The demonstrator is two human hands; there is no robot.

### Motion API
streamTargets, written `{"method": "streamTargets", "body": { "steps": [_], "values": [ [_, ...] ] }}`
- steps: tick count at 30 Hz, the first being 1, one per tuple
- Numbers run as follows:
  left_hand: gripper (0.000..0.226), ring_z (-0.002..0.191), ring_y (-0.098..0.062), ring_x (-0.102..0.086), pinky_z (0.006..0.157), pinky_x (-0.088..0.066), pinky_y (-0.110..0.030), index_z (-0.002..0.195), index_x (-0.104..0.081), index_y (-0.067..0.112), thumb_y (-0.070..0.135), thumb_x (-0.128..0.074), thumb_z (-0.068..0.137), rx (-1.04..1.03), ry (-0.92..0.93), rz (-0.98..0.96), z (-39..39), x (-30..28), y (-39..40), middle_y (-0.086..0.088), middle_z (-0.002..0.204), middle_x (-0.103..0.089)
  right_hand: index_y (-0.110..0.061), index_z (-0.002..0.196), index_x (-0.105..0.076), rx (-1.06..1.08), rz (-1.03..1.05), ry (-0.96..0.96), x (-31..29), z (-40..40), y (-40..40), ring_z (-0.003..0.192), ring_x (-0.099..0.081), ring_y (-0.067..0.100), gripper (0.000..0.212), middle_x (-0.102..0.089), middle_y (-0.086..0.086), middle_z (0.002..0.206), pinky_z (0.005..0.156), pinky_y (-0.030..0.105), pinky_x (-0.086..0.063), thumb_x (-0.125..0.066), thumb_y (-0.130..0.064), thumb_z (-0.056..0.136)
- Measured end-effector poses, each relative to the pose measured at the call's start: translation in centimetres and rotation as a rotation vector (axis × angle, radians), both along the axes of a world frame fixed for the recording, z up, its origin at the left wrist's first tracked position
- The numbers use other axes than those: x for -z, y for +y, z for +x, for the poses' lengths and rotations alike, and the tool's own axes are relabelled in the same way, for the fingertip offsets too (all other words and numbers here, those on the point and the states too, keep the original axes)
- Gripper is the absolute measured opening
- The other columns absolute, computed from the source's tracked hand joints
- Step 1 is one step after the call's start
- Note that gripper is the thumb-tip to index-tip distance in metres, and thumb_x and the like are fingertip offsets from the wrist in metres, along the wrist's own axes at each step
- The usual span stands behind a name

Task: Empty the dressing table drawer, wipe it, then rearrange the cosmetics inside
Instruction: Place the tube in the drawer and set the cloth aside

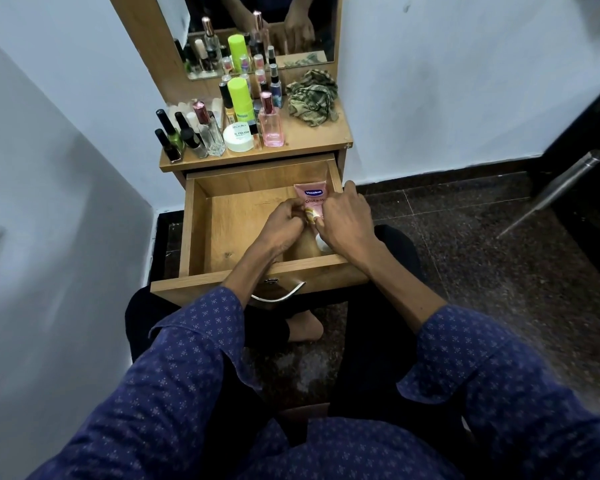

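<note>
The wooden drawer point(236, 216) of the dressing table is pulled out, and its floor is bare on the left. A pink Vaseline tube point(313, 196) lies along the drawer's right side with its white cap toward me. My left hand point(284, 225) and my right hand point(343, 221) both grip the tube's middle and hide its lower half. On the tabletop point(312, 140) stand many cosmetics: nail polish bottles point(174, 136), a clear perfume bottle point(210, 131), a white round jar point(238, 137), a pink perfume bottle point(270, 123) and a green-capped can point(240, 100).
A crumpled green patterned cloth point(313, 97) lies at the tabletop's back right. A mirror point(257, 32) stands behind the bottles. White walls close in on the left and behind. A metal chair leg point(555, 188) slants over the dark floor at right. The drawer's metal handle point(279, 295) faces my knees.
</note>
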State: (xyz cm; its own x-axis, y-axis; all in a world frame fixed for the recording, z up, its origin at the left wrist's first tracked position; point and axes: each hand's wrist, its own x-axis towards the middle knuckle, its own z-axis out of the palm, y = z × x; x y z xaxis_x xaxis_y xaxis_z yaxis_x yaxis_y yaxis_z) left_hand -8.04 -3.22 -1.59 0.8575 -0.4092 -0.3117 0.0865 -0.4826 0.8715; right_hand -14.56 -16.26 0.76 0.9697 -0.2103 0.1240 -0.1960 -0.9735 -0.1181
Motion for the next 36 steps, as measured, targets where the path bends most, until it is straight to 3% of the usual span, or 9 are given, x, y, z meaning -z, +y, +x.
{"method": "streamTargets", "body": {
  "steps": [10,13,17,20,25,28,30,33,36],
  "values": [
    [0.047,0.124,-0.018,-0.058,0.109,-0.049,-0.035,0.141,-0.061,0.015,0.0,-0.049,0.098,-0.047,-0.046,-0.009,0.1,-0.3,0.4,-0.001,0.135,-0.065,-0.006,0.108,-0.073,-0.005,0.006,-0.025,0.0,0.3,0.2,0.113,-0.054,0.032,0.035,-0.072,0.01,0.113,0.084,0.043,-0.05,-0.066,-0.038,0.097],
    [0.046,0.119,-0.016,-0.06,0.101,-0.05,-0.03,0.135,-0.065,0.011,-0.005,-0.054,0.093,-0.03,-0.238,0.016,0.3,-1.5,1.2,0.001,0.128,-0.066,-0.013,0.104,-0.077,-0.02,0.067,-0.123,-0.9,0.8,1.0,0.104,-0.062,0.031,0.028,-0.074,0.008,0.107,0.081,0.044,-0.051,-0.062,-0.036,0.099],
    [0.035,0.112,-0.017,-0.066,0.098,-0.055,-0.037,0.127,-0.07,0.012,0.002,-0.058,0.096,0.003,-0.52,0.062,1.2,-3.3,3.5,-0.005,0.124,-0.072,-0.01,0.092,-0.076,-0.1,0.09,-0.247,-4.0,2.7,3.4,0.097,-0.064,0.029,0.021,-0.073,0.008,0.097,0.08,0.041,-0.05,-0.063,-0.027,0.096],
    [0.026,0.101,-0.013,-0.066,0.089,-0.056,-0.037,0.12,-0.072,0.013,0.01,-0.057,0.099,-0.103,-0.676,0.047,2.1,-5.8,5.6,-0.003,0.114,-0.074,-0.011,0.094,-0.077,-0.135,0.089,-0.308,-6.9,4.7,6.0,0.096,-0.063,0.029,0.018,-0.072,0.007,0.1,0.072,0.038,-0.045,-0.062,-0.023,0.094],
    [0.03,0.097,-0.014,-0.066,0.082,-0.056,-0.036,0.118,-0.071,0.015,0.012,-0.054,0.095,-0.214,-0.873,0.102,4.4,-10.6,9.3,-0.001,0.11,-0.073,-0.016,0.095,-0.075,-0.221,0.158,-0.454,-11.2,8.7,9.3,0.095,-0.062,0.026,0.015,-0.071,0.004,0.096,0.081,0.039,-0.049,-0.063,-0.023,0.095],
    [0.029,0.099,-0.013,-0.065,0.083,-0.053,-0.031,0.118,-0.072,0.018,0.016,-0.053,0.097,-0.313,-0.953,0.123,6.4,-12.9,11.4,0.001,0.113,-0.073,-0.016,0.094,-0.073,-0.266,0.207,-0.526,-13.2,11.6,10.7,0.084,-0.064,0.021,0.019,-0.07,0.002,0.089,0.069,0.035,-0.051,-0.057,-0.025,0.101],
    [0.026,0.099,-0.015,-0.066,0.086,-0.056,-0.038,0.111,-0.073,0.018,0.02,-0.052,0.096,-0.407,-0.966,0.148,8.3,-14.1,12.5,0.002,0.111,-0.073,-0.014,0.094,-0.067,-0.264,0.224,-0.522,-14.4,13.7,11.5,0.073,-0.059,0.022,0.028,-0.064,0.002,0.08,0.062,0.036,-0.045,-0.048,-0.03,0.106],
    [0.024,0.101,-0.019,-0.066,0.085,-0.056,-0.038,0.105,-0.075,0.017,0.022,-0.055,0.095,-0.501,-0.855,0.235,11.5,-14.6,13.9,0.0,0.111,-0.073,-0.012,0.105,-0.063,-0.272,0.247,-0.386,-15.3,17.0,12.2,0.073,-0.055,0.027,0.046,-0.061,0.005,0.081,0.064,0.039,-0.042,-0.031,-0.045,0.111],
    [0.025,0.091,-0.029,-0.065,0.067,-0.048,-0.036,0.074,-0.068,0.015,0.019,-0.049,0.089,-0.535,-0.691,0.312,15.0,-14.3,15.5,-0.006,0.092,-0.069,-0.012,0.097,-0.062,-0.243,0.268,-0.193,-15.4,20.0,12.7,0.079,-0.062,0.033,0.064,-0.065,0.009,0.085,0.072,0.043,-0.051,-0.019,-0.057,0.11]
  ]
}}
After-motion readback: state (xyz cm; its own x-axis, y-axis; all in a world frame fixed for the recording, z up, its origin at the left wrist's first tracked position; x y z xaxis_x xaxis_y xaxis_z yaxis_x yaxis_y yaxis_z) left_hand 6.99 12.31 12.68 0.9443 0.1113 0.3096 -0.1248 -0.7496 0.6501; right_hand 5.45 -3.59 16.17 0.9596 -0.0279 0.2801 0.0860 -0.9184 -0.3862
